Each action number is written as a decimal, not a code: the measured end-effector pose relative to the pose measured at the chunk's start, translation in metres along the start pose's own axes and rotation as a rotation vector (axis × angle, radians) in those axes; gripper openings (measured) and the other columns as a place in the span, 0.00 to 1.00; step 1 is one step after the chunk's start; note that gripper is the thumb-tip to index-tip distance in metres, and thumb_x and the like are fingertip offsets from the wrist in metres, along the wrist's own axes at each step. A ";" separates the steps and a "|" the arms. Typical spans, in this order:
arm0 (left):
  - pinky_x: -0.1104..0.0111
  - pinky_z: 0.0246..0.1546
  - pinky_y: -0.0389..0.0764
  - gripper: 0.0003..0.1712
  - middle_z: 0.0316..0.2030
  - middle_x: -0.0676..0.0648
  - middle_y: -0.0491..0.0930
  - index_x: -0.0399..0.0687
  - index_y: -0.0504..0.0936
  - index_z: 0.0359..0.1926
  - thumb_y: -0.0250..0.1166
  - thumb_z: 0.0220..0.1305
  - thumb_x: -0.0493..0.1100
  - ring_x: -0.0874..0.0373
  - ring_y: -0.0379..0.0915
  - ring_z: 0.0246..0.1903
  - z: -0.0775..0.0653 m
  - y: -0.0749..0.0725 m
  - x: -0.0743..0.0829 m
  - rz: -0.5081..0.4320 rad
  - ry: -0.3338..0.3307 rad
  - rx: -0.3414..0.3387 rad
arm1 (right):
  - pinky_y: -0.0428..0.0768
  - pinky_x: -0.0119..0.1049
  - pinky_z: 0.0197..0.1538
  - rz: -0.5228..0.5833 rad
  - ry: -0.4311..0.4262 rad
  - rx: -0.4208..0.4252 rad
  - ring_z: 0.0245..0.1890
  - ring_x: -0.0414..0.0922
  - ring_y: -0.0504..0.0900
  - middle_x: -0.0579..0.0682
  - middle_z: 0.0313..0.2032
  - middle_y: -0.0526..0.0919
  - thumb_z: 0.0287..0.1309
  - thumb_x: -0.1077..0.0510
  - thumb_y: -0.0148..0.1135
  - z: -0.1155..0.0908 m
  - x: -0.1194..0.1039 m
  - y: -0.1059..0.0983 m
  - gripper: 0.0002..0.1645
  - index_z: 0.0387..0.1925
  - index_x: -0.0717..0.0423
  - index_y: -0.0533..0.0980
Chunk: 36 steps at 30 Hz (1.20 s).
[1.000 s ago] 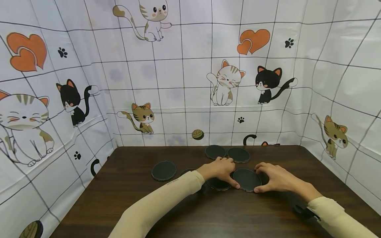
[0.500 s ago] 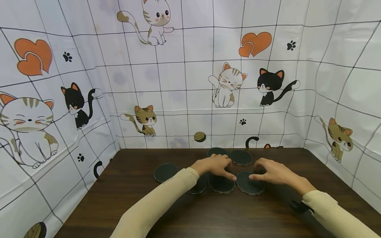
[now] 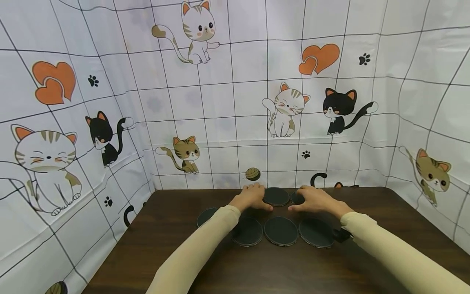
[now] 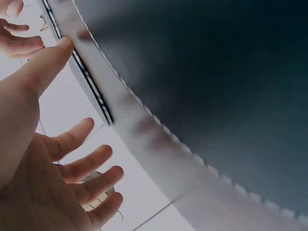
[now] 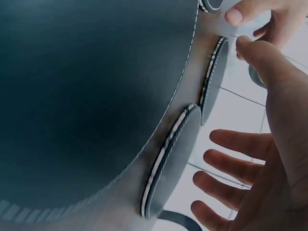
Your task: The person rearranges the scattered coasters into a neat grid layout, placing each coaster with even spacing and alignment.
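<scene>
Several dark round coasters with light stitched rims lie flat on the table. My left hand [image 3: 251, 197] hovers behind the front-left coaster [image 3: 247, 232], left of a back coaster [image 3: 277, 197]. In the left wrist view its fingers [image 4: 91, 163] are spread and hold nothing. My right hand [image 3: 316, 200] is over the other back coaster [image 3: 296, 198] and partly covers it. The right wrist view shows its fingers [image 5: 231, 166] spread and relaxed, apart from the coasters. The two thumbs point at each other across a small gap.
The front row also has a middle coaster [image 3: 281, 231] and a right coaster [image 3: 316, 232]. Another coaster [image 3: 205, 215] lies farther left, partly behind the left sleeve. The dark wooden table [image 3: 286, 269] meets a cat-printed white curtain [image 3: 227, 102] at the back and sides.
Both hands have left the front-right coaster, which they flanked earlier. The left hand has moved left and back, the right hand left and back toward the back coasters. The head view has shifted slightly.
</scene>
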<state>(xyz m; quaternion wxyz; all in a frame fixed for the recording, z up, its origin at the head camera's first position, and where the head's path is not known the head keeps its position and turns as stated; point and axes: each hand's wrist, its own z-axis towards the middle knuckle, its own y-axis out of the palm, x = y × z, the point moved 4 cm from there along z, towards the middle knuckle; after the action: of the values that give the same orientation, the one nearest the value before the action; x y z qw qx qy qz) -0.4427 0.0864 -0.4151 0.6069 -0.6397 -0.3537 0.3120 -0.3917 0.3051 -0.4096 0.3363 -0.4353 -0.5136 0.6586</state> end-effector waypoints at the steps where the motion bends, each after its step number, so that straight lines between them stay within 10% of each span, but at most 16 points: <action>1: 0.48 0.62 0.66 0.47 0.58 0.43 0.72 0.47 0.72 0.65 0.66 0.58 0.75 0.46 0.70 0.58 0.002 0.001 -0.002 -0.003 -0.015 -0.009 | 0.75 0.64 0.53 -0.005 0.001 -0.007 0.56 0.65 0.77 0.67 0.61 0.73 0.56 0.25 0.66 0.006 -0.001 0.002 0.51 0.59 0.65 0.78; 10: 0.46 0.60 0.70 0.54 0.66 0.39 0.66 0.49 0.65 0.76 0.61 0.61 0.77 0.43 0.65 0.64 0.014 0.009 -0.016 -0.087 -0.030 -0.115 | 0.61 0.74 0.59 0.002 0.068 -0.068 0.65 0.71 0.65 0.70 0.68 0.65 0.53 0.23 0.66 0.036 0.003 0.021 0.53 0.63 0.62 0.77; 25: 0.53 0.53 0.76 0.38 0.58 0.42 0.73 0.45 0.80 0.60 0.65 0.64 0.70 0.47 0.74 0.52 0.031 0.002 -0.012 0.016 0.039 -0.066 | 0.66 0.73 0.56 0.010 0.052 0.008 0.62 0.71 0.67 0.71 0.66 0.65 0.52 0.27 0.70 0.046 0.004 0.018 0.51 0.57 0.68 0.80; 36: 0.67 0.33 0.76 0.29 0.35 0.49 0.80 0.39 0.85 0.51 0.76 0.60 0.57 0.58 0.76 0.33 0.035 0.011 -0.024 -0.280 0.103 -0.083 | 0.66 0.71 0.58 -0.037 0.018 0.062 0.62 0.66 0.71 0.66 0.66 0.69 0.44 0.21 0.71 0.049 0.002 0.024 0.52 0.47 0.65 0.84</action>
<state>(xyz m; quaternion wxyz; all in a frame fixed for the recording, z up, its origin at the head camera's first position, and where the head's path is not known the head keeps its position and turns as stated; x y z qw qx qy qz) -0.4840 0.0856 -0.4292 0.6350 -0.6236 -0.4205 0.1762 -0.4380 0.2824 -0.4283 0.3663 -0.4211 -0.4976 0.6640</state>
